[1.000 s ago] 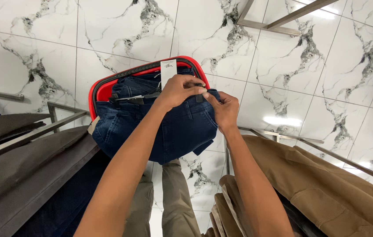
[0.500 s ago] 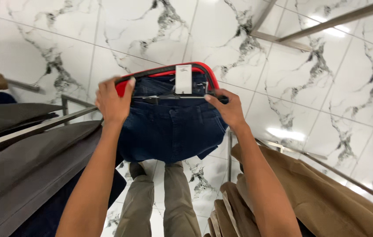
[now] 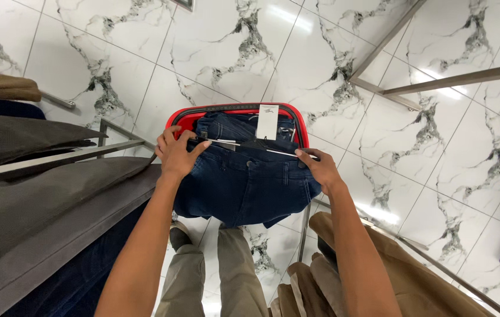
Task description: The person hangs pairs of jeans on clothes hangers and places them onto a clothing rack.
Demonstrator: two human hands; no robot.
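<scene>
Jeans (image 3: 244, 191) are held up by the waistband, stretched flat between both hands, probably so the cloth hangs straight over the red basket (image 3: 298, 120) on the marble floor (image 3: 220, 53). Left hand (image 3: 176, 154) is clamped on the left end of the hanger (image 3: 250, 147) and waistband, fingers curled over the top; right hand (image 3: 319, 169) is pinched shut on the right end. Inside the basket, more folded dark denim is seen, with a white tag (image 3: 267, 121) standing up from it. Grey trousers (image 3: 44, 199) are hung on the rail at the left, tan ones (image 3: 414, 282) at the right.
</scene>
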